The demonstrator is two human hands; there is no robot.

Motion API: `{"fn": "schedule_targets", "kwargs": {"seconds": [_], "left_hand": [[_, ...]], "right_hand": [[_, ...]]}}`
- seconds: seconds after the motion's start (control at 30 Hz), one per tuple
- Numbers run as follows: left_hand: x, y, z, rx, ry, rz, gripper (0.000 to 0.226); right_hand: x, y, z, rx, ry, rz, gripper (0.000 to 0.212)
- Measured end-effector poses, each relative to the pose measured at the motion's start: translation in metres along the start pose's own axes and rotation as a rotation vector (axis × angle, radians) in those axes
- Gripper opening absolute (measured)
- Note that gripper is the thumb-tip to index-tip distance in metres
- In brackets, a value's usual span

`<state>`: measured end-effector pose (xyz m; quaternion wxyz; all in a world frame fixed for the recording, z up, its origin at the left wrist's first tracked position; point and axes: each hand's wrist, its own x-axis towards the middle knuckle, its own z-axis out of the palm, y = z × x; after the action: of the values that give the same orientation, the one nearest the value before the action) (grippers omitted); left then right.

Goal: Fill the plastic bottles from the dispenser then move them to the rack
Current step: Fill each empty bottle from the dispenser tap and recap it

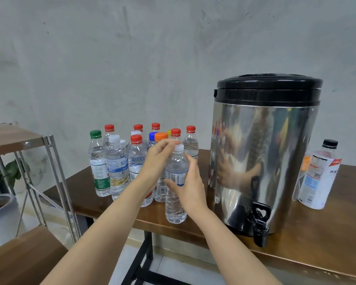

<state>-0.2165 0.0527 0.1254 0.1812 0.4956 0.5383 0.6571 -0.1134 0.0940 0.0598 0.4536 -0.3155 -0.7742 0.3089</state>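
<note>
Right hand (pixel 190 187) was wrapped round the white-capped bottle (pixel 176 200) standing on the table (pixel 317 233) just left of the dispenser (pixel 265 153), left hand (pixel 162 154) pinched its cap (pixel 179 148), so best bet was gripping firm, not squeezing, while twisting.

Two slim forearms and two hands are all that shows of the person. The left forearm (pixel 111 212) is bare along its whole visible length, and so is the right forearm (pixel 224 239); anything worn higher up lies outside the picture. The left hand (pixel 158 159) and right hand (pixel 190 188) are bare too, with slender fingers and smooth, unmarked backs. The fingernails are too small to judge.
</note>
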Motion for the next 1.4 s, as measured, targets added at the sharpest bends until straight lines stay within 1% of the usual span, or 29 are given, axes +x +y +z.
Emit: {"fn": "schedule_targets", "kwargs": {"seconds": [0.07, 0.13, 0.2, 0.33, 0.4, 0.43, 0.53, 0.67, 0.77, 0.83, 0.87, 0.93, 1.0, 1.07, 1.13, 1.27, 1.4], "left_hand": [[0.001, 0.002, 0.001, 0.043, 0.019, 0.032, 0.009], [0.003, 0.001, 0.002, 0.058, 0.034, 0.054, 0.008], [0.005, 0.001, 0.002, 0.053, 0.016, 0.039, 0.009], [0.007, 0.002, 0.003, 0.072, -0.017, 0.006, 0.022], [0.007, 0.003, 0.006, 0.108, 0.03, 0.018, 0.035], [0.006, 0.004, 0.007, 0.11, 0.053, 0.025, 0.037], [0.004, 0.006, 0.007, 0.09, 0.054, 0.036, 0.035], [0.005, 0.006, 0.005, 0.138, 0.015, 0.052, 0.031], [-0.003, -0.001, 0.004, 0.233, 0.026, 0.182, 0.036], [-0.017, -0.011, 0.002, 0.308, 0.141, 0.305, 0.04], [-0.023, -0.021, -0.001, 0.361, 0.219, 0.364, 0.042], [-0.035, -0.049, -0.01, 0.523, 0.339, 0.438, 0.043], [-0.043, -0.081, -0.018, 0.662, 0.376, 0.439, 0.042], [-0.05, -0.105, -0.022, 0.747, 0.373, 0.392, 0.045], [-0.053, -0.12, -0.021, 0.841, 0.366, 0.351, 0.047], [-0.047, -0.139, -0.018, 1.083, 0.331, 0.346, 0.055], [-0.041, -0.157, -0.013, 1.163, 0.388, 0.381, 0.062]], "right_hand": [[0.0, 0.0, 0.0, 0.002, -0.006, 0.01, 0.086], [0.0, 0.0, 0.0, 0.006, -0.006, 0.013, 0.087], [0.0, 0.001, 0.001, 0.012, -0.002, 0.014, 0.087], [0.0, 0.0, 0.001, 0.01, -0.006, 0.017, 0.086], [0.0, 0.001, 0.001, 0.01, -0.006, 0.008, 0.086], [0.0, 0.001, 0.001, 0.011, -0.004, 0.004, 0.086], [-0.001, 0.002, 0.0, 0.005, -0.007, 0.0, 0.086], [-0.001, 0.0, 0.001, -0.008, -0.019, 0.0, 0.088], [-0.007, 0.002, 0.002, 0.024, -0.02, 0.007, 0.096], [-0.021, 0.01, 0.006, 0.031, -0.058, 0.031, 0.108], [-0.03, 0.016, 0.009, -0.007, -0.08, 0.048, 0.112], [-0.048, 0.029, 0.016, -0.12, -0.111, 0.074, 0.113], [-0.056, 0.038, 0.021, -0.191, -0.095, 0.065, 0.11], [-0.055, 0.041, 0.024, -0.231, -0.056, 0.05, 0.106], [-0.048, 0.042, 0.028, -0.27, -0.017, 0.059, 0.105], [-0.025, 0.048, 0.035, -0.348, 0.022, 0.122, 0.107], [-0.003, 0.058, 0.041, -0.396, 0.008, 0.157, 0.108]]}}
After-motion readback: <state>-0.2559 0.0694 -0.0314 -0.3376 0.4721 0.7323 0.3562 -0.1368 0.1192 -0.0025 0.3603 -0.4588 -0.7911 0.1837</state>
